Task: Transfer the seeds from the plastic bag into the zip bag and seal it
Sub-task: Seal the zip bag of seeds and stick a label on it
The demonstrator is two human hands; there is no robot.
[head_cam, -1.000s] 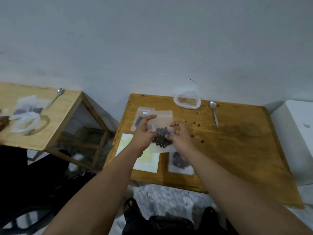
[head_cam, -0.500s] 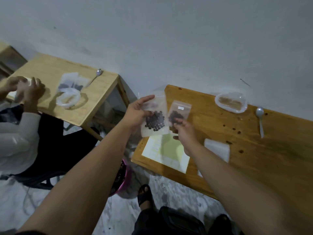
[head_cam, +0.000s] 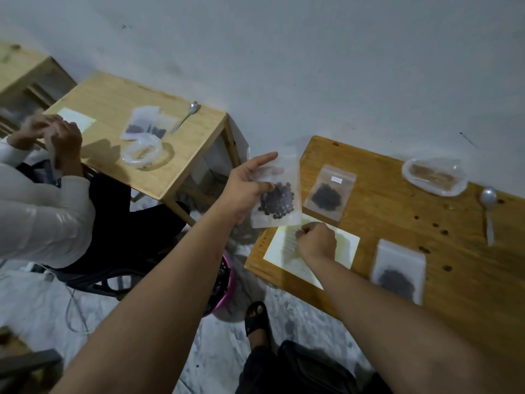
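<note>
My left hand (head_cam: 245, 189) holds up a small clear zip bag (head_cam: 279, 180) by its left side, thumb on the front, just off the left edge of the wooden table (head_cam: 383, 220). Dark round seeds (head_cam: 277, 201) sit in the bag's lower half. My right hand (head_cam: 316, 242) hovers with curled fingers over a pale yellow paper sheet (head_cam: 345, 244); nothing shows clearly in it. A second zip bag of dark seeds (head_cam: 329, 191) lies flat on the table to the right of the held one. A crumpled plastic bag with brown contents (head_cam: 434, 176) lies near the wall.
A white bag of dark seeds (head_cam: 397, 273) lies towards the table's front edge, a metal spoon (head_cam: 488, 211) further right, loose seeds scattered between. To the left, another person (head_cam: 42, 211) works at a second wooden table (head_cam: 113, 100). A pink bin (head_cam: 225, 282) stands on the floor between.
My right hand let go of the second zip bag, which now lies on the table, and dropped down over the paper. My left hand still holds the first bag up.
</note>
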